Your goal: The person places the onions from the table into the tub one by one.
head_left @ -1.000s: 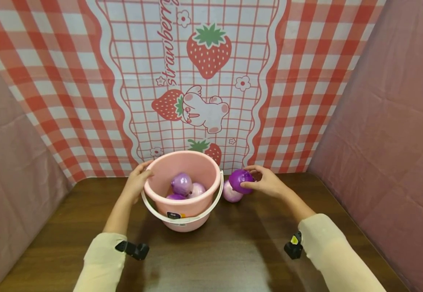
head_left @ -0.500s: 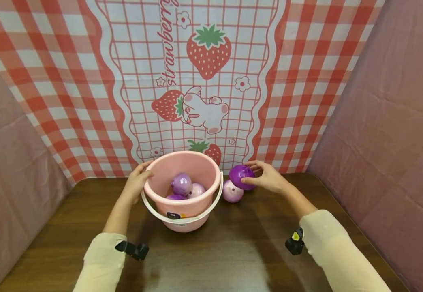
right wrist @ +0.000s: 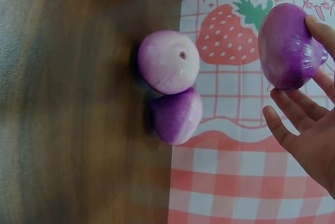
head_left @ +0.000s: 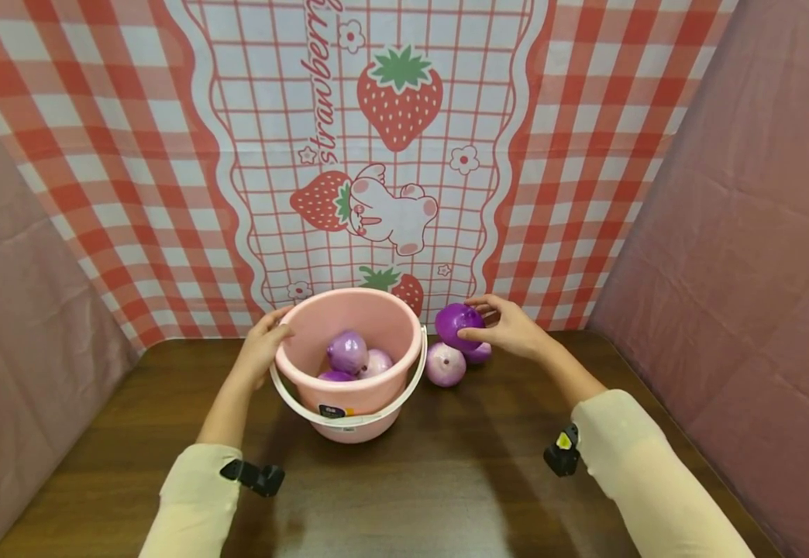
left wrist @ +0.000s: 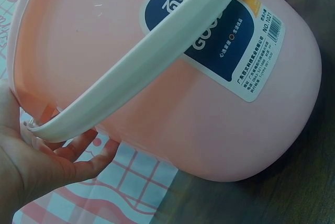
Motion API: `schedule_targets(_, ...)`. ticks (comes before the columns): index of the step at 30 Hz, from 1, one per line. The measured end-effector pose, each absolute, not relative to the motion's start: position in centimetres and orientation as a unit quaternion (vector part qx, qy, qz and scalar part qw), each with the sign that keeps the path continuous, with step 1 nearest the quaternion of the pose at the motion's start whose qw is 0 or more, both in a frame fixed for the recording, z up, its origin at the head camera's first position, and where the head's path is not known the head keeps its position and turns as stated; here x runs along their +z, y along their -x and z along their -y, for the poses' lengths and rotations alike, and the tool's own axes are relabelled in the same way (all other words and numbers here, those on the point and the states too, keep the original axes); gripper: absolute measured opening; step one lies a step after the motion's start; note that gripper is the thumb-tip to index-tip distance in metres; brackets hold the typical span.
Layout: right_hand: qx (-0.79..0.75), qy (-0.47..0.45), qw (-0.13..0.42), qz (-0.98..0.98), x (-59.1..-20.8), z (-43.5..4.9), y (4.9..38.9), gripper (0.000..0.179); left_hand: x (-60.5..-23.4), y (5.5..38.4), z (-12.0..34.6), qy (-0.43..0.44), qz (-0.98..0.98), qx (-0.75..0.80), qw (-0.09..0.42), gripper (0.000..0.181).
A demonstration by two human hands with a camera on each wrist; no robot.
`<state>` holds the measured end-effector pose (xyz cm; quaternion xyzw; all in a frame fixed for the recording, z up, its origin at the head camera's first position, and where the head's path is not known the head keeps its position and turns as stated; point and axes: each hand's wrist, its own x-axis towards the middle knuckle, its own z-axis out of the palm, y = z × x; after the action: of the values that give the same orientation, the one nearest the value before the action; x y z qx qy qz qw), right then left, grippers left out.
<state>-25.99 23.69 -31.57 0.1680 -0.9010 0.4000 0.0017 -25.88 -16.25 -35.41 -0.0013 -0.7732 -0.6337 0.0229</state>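
Observation:
My left hand (head_left: 263, 350) grips the left rim of a pink bucket (left wrist: 251, 130), thumb over the edge and fingers outside by the handle joint. The bucket's white handle (left wrist: 125, 75) hangs down across its front. Inside lie several purple onions (head_left: 347, 353), pale and dark. Right of the bucket, my right hand (head_left: 512, 329) pinches a dark purple onion (right wrist: 287, 48) between thumb and fingers, raised above the table. Below it rest two more onions side by side: a pale one (right wrist: 168, 62) with its root end showing and a purple one (right wrist: 178, 116) partly hidden in the head view.
The brown wooden table (head_left: 404, 496) ends at a red-and-white checked cloth (head_left: 586, 155) with strawberry prints behind. Pink fabric walls (head_left: 746, 256) stand on both sides. Black wrist cameras (head_left: 562, 451) sit on both sleeves.
My right hand has lifted the dark onion upward, uncovering the pale onion and part of the purple one beneath. The left hand and the bucket stay put.

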Motion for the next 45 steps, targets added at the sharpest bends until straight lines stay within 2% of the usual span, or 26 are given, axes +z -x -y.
schedule_targets(45,0.392,-0.184,0.012,0.901,-28.4,-20.3,26.0,0.068,-35.4,25.8,16.2,0.0,0.774,-0.633,0.02,0.056)
